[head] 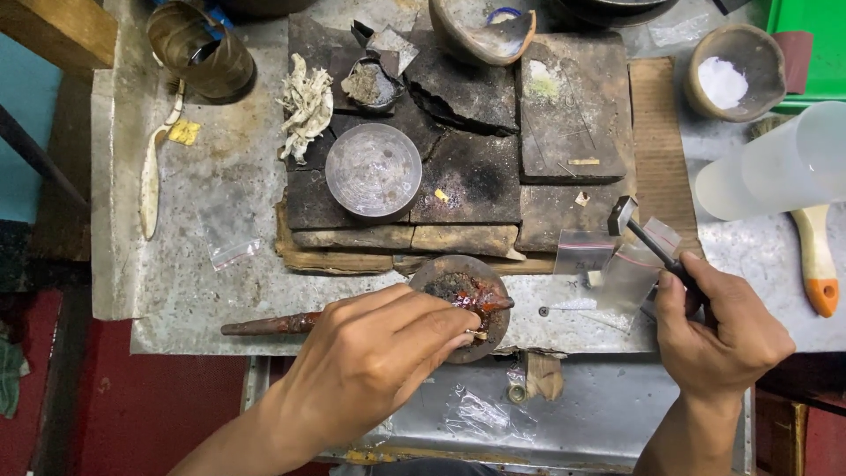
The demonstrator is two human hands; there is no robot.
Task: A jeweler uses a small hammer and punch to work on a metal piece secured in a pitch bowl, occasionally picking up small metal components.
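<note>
My left hand (374, 353) pinches a thin rust-coloured tool (273, 324) whose tip rests in a small round bowl (463, 304) filled with dark, reddish material at the bench's near edge. My right hand (718, 330) grips the black handle of a small hammer (627, 220). The hammer's metal head is raised above small clear plastic bags (608, 256), to the right of the bowl.
Charred blocks (467, 172) fill the bench middle, with a round metal dish (374, 170) on them. A bowl of white powder (736, 75), a translucent plastic cup (780, 167) and a brush (815, 260) stand right. A jar (198, 48) and spoon (154, 176) are left.
</note>
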